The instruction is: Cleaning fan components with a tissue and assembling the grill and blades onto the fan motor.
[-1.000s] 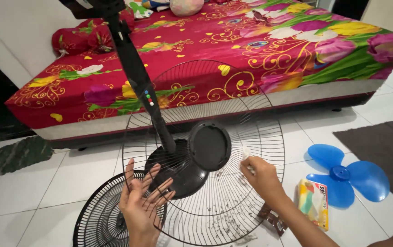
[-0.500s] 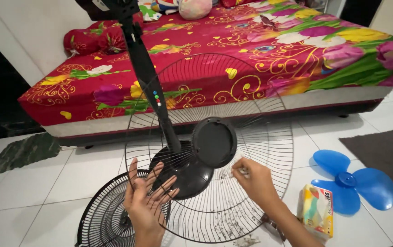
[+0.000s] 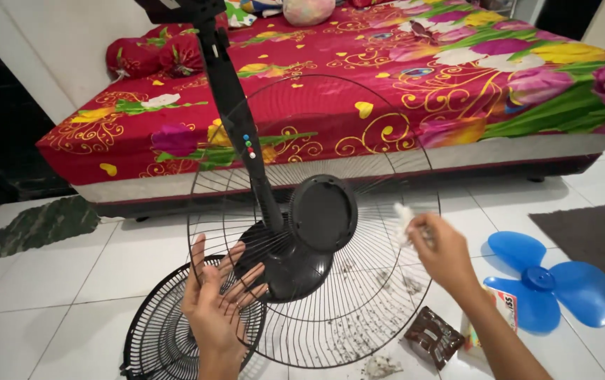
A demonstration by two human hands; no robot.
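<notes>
Front wire grille [image 3: 345, 281] of the fan, held near upright off the floor — judged light but springy: thin radial wires will flex and bend if squeezed mid-span, so the stiffer outer rim, or the solid black centre disc [image 3: 323, 213], looks the sound place to take hold. Left hand [image 3: 214, 299] steadies it at the lower left of the rim, fingers spread wide and laid flat against the wires, thumb hooked at the edge; more a brace than a closed grip. Right hand [image 3: 443, 250] is up at the grille's right side, fingers pinched shut on a small white wad of tissue [image 3: 402, 214], which touches the wires. Grey dust clings to the lower wires and will likely crumble off when rubbed. Behind the grille, beyond the left hand: the fan's black pole [image 3: 236, 116] and round base [image 3: 281, 264]; below that hand, the second grille [image 3: 169, 331] flat on the floor. Right of the right hand, the blue blade [image 3: 549, 281]; under its wrist a tissue pack [image 3: 503, 309] and a dark wrapper [image 3: 435, 336]. Surface: glossy white tile floor [image 3: 56, 281] — hard, probably slippery, littered with dust clumps. A low bed [image 3: 387, 77] with red floral sheet lies beyond both hands.
</notes>
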